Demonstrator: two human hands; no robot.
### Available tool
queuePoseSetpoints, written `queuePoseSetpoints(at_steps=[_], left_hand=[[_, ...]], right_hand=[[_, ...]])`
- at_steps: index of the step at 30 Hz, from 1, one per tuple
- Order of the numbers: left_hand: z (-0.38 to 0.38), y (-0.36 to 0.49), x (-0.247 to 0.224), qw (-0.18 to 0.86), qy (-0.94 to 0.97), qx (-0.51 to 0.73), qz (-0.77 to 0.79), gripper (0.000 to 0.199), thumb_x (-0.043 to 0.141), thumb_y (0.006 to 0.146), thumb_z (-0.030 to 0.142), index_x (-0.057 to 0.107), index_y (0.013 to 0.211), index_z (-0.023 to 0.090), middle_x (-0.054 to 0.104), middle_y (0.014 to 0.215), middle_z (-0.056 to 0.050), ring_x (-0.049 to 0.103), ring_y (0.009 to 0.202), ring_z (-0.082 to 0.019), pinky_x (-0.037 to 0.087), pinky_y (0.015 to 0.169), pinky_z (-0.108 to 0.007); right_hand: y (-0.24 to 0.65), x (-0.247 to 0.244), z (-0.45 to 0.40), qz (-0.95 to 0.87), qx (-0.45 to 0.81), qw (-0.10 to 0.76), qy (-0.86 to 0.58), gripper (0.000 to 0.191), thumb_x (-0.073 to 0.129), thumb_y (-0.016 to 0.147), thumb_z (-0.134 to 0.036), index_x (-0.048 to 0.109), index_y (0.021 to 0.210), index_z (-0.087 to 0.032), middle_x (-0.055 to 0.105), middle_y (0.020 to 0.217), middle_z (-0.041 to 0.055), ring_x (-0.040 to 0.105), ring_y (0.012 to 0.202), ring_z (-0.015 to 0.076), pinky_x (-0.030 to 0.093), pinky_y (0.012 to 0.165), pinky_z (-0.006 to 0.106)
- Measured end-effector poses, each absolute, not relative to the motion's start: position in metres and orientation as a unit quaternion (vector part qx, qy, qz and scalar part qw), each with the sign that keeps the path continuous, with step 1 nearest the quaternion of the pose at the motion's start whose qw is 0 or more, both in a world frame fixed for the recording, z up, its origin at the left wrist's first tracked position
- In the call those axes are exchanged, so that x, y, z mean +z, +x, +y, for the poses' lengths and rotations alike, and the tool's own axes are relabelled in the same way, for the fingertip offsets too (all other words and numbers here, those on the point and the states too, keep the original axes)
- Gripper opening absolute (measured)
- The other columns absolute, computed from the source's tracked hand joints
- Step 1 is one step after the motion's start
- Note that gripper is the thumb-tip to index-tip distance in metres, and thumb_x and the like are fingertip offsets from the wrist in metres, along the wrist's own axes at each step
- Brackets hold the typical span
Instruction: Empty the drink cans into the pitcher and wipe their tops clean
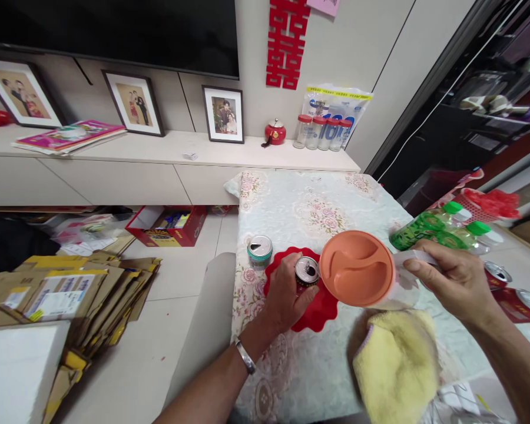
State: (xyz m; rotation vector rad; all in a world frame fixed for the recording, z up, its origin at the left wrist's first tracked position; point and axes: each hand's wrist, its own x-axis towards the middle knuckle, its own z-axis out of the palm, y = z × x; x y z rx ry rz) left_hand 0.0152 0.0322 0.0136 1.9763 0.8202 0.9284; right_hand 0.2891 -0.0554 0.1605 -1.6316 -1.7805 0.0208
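1. While L hand curls round open can over red tray, R hand's clamped on handle of orange-topped jug, just beside can.
2. Floral tablecloth under; teal can to L, yellow towel nr R arm.
3. Tablecloth runs to far edge by white ledge; bottles along R side.

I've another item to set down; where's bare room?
Bare: the far end of the pale floral tablecloth, between the white cabinet and orange divided bowl; a patch between left forearm and fluffy yellow cloth. Crowded: the red scalloped plate, where the left hand holds a silver-topped can; the right side, with green-capped bottles and red cans.
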Motion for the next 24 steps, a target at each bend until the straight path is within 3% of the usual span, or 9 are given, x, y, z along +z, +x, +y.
queuePoseSetpoints(at_steps=[5,7,12,24], left_hand=[[0.036,0.019,-0.002,0.375,0.782,0.392,0.307,0.067,0.06,0.094,0.046,0.03,0.15,0.026,0.052,0.152,-0.017,0.052,0.141,-0.04,0.044,0.114,-0.063],[0.037,0.021,-0.007,0.366,0.784,0.403,0.299,0.068,0.06,0.094,0.046,0.032,0.151,0.022,0.052,0.151,-0.02,0.052,0.141,-0.04,0.044,0.113,-0.062],[0.037,0.023,-0.011,0.362,0.777,0.426,0.289,0.068,0.062,0.093,0.043,0.032,0.152,0.025,0.053,0.15,-0.018,0.052,0.141,-0.038,0.044,0.114,-0.06],[0.037,0.024,-0.011,0.356,0.775,0.436,0.288,0.068,0.062,0.093,0.044,0.033,0.151,0.022,0.053,0.147,-0.019,0.052,0.139,-0.039,0.045,0.111,-0.061]], right_hand=[[0.284,0.169,-0.05,-0.697,-0.003,0.342,-0.63,0.051,0.068,0.093,-0.055,0.052,0.06,-0.02,0.042,0.05,-0.0031,0.039,0.044,0.0094,0.029,0.041,0.024],[0.281,0.172,-0.05,-0.694,0.007,0.331,-0.639,0.053,0.067,0.093,-0.058,0.05,0.059,-0.021,0.041,0.049,-0.0023,0.039,0.044,0.0106,0.029,0.042,0.026],[0.278,0.176,-0.051,-0.675,0.034,0.317,-0.665,0.051,0.064,0.093,-0.061,0.047,0.061,-0.024,0.041,0.051,0.0003,0.038,0.047,0.0148,0.028,0.046,0.032],[0.278,0.18,-0.047,-0.682,0.034,0.299,-0.666,0.049,0.064,0.093,-0.059,0.047,0.063,-0.025,0.037,0.053,-0.0003,0.036,0.047,0.0144,0.026,0.047,0.032]])
